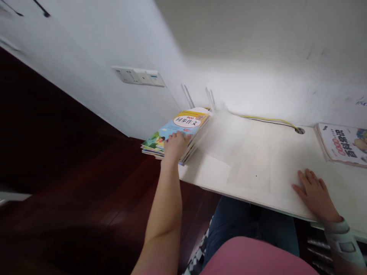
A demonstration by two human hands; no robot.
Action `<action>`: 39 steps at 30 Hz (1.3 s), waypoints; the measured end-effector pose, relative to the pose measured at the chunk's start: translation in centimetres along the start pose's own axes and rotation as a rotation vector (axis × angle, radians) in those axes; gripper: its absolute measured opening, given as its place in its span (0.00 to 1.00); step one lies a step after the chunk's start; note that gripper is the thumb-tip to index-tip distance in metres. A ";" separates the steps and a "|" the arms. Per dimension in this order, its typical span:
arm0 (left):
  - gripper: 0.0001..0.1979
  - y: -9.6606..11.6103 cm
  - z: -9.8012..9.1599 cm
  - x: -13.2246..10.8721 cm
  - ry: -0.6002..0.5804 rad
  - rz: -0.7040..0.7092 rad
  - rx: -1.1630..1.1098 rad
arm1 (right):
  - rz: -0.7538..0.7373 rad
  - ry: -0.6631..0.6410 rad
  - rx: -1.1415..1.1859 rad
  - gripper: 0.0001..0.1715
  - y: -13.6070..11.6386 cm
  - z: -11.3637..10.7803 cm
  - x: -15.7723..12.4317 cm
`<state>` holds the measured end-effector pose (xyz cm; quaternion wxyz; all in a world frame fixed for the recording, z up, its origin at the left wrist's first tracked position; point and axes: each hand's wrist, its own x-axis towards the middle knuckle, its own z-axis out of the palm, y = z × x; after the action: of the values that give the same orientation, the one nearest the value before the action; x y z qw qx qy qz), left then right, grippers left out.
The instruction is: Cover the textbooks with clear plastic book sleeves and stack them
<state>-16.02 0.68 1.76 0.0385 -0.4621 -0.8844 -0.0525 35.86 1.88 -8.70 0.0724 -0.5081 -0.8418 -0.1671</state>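
A stack of books [187, 121] lies at the left end of the white desk [249, 168], and its near left corner juts past the desk's edge. The top cover is blue, green and yellow with printed characters. My left hand [175, 146] rests on this cover, fingers and thumb spread over the near part; I see no grip around the stack. On the right, my right hand [314, 193] lies palm down on the desk top, its fingers apart and holding nothing. A wide grey band [342, 240] circles the right wrist.
Another book pile [344, 145] lies at the desk's right end. Yellow and black cables [266, 118] run along the back to a round hole [299, 130]. White upright rods [210, 98] stand behind the stack. Wall sockets [139, 76] are at the left.
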 end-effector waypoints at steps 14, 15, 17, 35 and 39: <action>0.23 -0.5 -6.0 -4.1 -0.085 -0.165 0.076 | 0.052 -0.008 0.060 0.39 0.1 0.9 -0.7; 0.22 -0.7 -6.9 -4.4 -0.014 -0.191 0.067 | 0.052 -0.014 0.060 0.39 0.1 0.9 -0.7; 0.21 -0.8 -8.7 -5.5 0.123 -0.241 0.044 | 0.057 -0.028 0.059 0.39 0.0 0.8 -0.6; 0.22 17.4 -0.9 -12.4 -0.474 0.427 -1.679 | 0.097 -0.045 0.104 0.28 -0.8 -0.4 0.3; 0.25 19.2 3.6 -13.5 -0.663 0.367 -1.575 | 0.084 -0.029 0.204 0.27 -0.3 0.2 0.4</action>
<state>7.43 1.04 -2.33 -0.5435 -0.4807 -0.4684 -0.5041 35.45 2.16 -8.80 0.1185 -0.5352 -0.8335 -0.0701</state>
